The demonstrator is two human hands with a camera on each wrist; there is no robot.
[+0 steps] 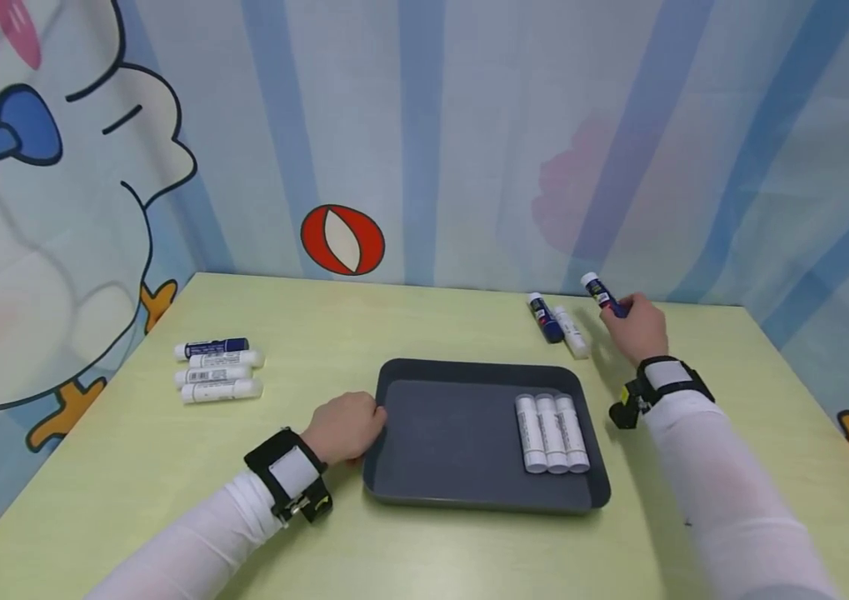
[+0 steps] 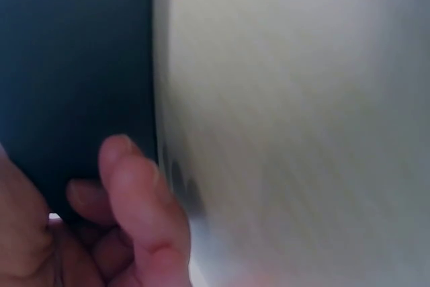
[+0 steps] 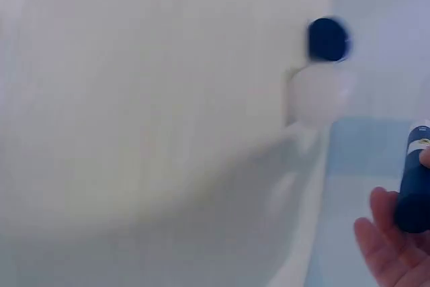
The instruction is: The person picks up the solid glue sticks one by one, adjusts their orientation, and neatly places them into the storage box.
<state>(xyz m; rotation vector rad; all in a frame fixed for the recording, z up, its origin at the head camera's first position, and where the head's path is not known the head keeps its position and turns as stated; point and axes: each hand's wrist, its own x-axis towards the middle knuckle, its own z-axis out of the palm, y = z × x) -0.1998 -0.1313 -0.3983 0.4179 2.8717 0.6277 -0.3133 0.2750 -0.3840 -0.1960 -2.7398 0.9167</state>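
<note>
Right grip (image 1: 637, 328) curls round a navy tube (image 1: 602, 292), label illegible; left grip (image 1: 344, 425) pinches the grey tray (image 1: 446, 442).

Bright, diffuse light fills the head view, with a pale sheen on the yellow-green wooden counter (image 1: 469, 554) at bottom centre and a soft shadow left of the white fabric sleeve (image 1: 731, 492) at lower right. The left wrist view is hazy and unsharp: the dark grey plastic tray (image 2: 74, 65) sinks into blue-black at upper left, while the right half looks washed out. In the right wrist view, a broad curved shadow crosses the lower part, and the dark blue cylindrical stick (image 3: 328, 39) and white cylindrical stick (image 3: 319, 95) at upper right blur.
</note>
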